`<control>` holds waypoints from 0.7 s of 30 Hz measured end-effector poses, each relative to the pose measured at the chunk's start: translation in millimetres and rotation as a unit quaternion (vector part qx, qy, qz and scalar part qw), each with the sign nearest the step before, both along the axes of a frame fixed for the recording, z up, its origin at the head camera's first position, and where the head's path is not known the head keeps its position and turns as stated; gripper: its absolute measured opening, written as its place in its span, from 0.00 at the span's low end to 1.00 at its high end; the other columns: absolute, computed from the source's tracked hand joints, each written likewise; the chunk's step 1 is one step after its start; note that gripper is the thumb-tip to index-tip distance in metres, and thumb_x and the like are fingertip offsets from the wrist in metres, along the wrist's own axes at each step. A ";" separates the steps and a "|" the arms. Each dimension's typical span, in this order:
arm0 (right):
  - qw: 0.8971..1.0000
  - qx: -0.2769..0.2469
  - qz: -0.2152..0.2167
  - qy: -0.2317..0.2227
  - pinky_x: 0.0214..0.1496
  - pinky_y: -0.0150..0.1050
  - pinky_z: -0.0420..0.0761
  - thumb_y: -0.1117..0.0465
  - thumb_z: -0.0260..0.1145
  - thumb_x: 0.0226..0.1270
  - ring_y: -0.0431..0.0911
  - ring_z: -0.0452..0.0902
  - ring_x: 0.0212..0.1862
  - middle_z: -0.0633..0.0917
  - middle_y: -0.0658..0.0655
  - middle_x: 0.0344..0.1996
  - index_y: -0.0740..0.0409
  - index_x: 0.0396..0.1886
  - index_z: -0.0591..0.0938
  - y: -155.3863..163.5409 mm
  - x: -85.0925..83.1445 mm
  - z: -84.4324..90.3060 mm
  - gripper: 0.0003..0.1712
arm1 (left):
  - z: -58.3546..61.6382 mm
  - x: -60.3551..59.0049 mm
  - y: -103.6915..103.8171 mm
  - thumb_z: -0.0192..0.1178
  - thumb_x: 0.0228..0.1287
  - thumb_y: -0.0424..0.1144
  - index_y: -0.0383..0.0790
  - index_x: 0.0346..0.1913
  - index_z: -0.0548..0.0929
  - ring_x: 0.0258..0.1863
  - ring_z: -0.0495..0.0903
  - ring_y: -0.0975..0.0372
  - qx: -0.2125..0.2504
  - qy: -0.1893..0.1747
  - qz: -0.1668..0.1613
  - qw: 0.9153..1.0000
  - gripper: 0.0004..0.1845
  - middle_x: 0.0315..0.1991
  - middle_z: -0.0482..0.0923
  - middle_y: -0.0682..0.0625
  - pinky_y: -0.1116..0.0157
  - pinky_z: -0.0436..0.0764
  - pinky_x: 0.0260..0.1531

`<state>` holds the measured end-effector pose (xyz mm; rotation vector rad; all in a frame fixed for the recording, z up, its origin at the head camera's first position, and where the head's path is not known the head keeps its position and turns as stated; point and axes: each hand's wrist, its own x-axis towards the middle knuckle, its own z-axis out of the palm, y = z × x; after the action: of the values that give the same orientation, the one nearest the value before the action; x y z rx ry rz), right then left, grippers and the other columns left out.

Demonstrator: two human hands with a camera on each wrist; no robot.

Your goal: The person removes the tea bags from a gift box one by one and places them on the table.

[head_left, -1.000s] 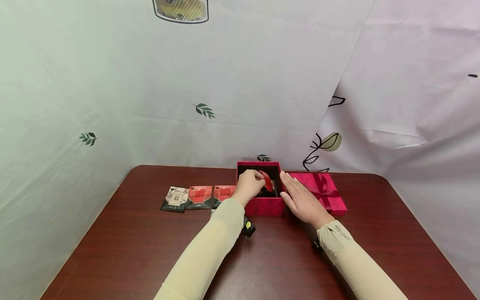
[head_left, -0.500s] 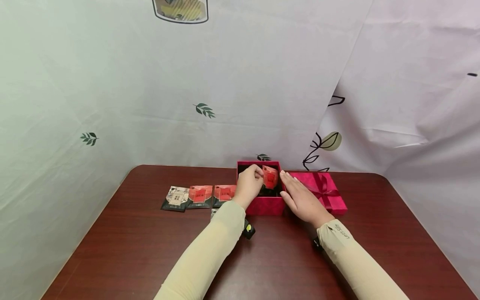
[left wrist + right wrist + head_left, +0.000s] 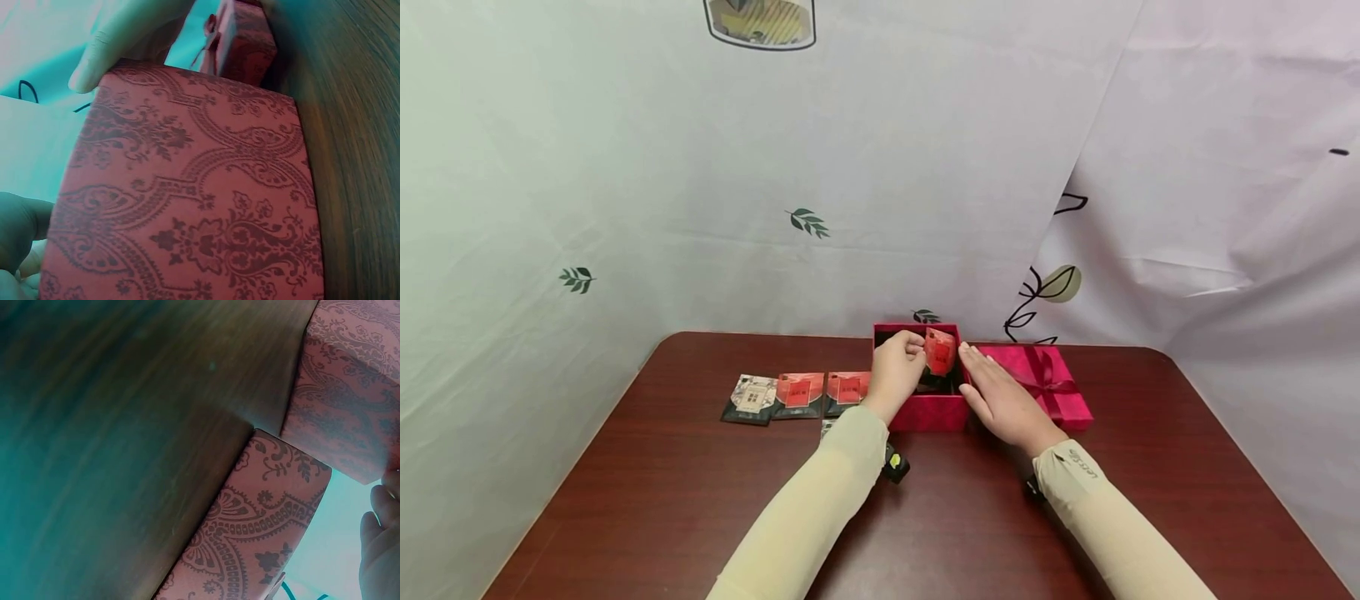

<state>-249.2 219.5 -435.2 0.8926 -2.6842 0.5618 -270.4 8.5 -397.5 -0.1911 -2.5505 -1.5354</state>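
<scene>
An open crimson patterned box (image 3: 929, 413) with a dark inside stands at the back of the table. My left hand (image 3: 895, 367) reaches over its left side and pinches the left edge of a red-and-black sachet (image 3: 940, 353), which stands tilted within the box. In the left wrist view the box wall (image 3: 187, 181) fills the middle, with left fingers (image 3: 22, 231) at the lower left. My right hand (image 3: 1003, 396) lies with straight fingers along the box's right rim. Its fingertips (image 3: 381, 519) show beside the box in the right wrist view.
Left of the box lie two red-and-black sachets (image 3: 798, 394) (image 3: 847, 388) and a cream-and-black one (image 3: 753, 396). Another sachet (image 3: 827, 426) is mostly hidden by the left forearm. The ribbon-tied lid (image 3: 1056, 387) sits right of the box. A fabric backdrop (image 3: 880, 167) hangs behind the table.
The sachet at my left hand has turned from a slanted edge-on pose to show its red face, and has risen slightly. My right hand has stayed on the box rim.
</scene>
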 end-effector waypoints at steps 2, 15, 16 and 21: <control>1.000 0.001 -0.001 0.001 0.75 0.60 0.59 0.55 0.56 0.79 0.62 0.56 0.77 0.62 0.65 0.77 0.68 0.78 0.59 0.2 0.0 -0.3 0.37 | 0.5 0.6 -0.7 0.61 0.71 0.33 0.37 0.49 0.85 0.44 0.85 0.54 0.010 0.003 0.001 1.000 0.08 0.44 0.87 0.44 0.57 0.85 0.44; 1.000 0.007 -0.004 0.004 0.75 0.60 0.58 0.57 0.58 0.77 0.63 0.56 0.77 0.61 0.64 0.77 0.67 0.78 0.59 0.4 -1.4 -1.6 0.37 | 5.2 9.9 -12.9 0.64 0.69 0.33 0.37 0.49 0.86 0.44 0.86 0.53 0.059 0.010 0.013 0.998 0.09 0.43 0.86 0.44 0.57 0.86 0.45; 1.000 0.007 -0.004 0.002 0.75 0.60 0.58 0.57 0.58 0.77 0.62 0.56 0.77 0.61 0.64 0.77 0.67 0.78 0.58 0.6 -1.2 -1.2 0.37 | 5.0 10.6 -14.0 0.64 0.69 0.34 0.37 0.50 0.86 0.44 0.86 0.53 0.063 0.008 0.013 0.998 0.09 0.43 0.86 0.44 0.56 0.86 0.45; 1.000 0.011 -0.006 -0.008 0.76 0.59 0.58 0.57 0.59 0.77 0.60 0.54 0.78 0.60 0.63 0.78 0.66 0.79 0.58 0.9 -1.2 -0.7 0.38 | 4.5 13.6 -21.9 0.65 0.68 0.34 0.37 0.49 0.86 0.42 0.87 0.53 0.089 0.005 0.014 0.996 0.10 0.43 0.86 0.44 0.56 0.86 0.43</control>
<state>-250.4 220.4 -436.0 0.8795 -2.7130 0.5393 -256.8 -13.4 -393.0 -0.1412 -2.3810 -1.7343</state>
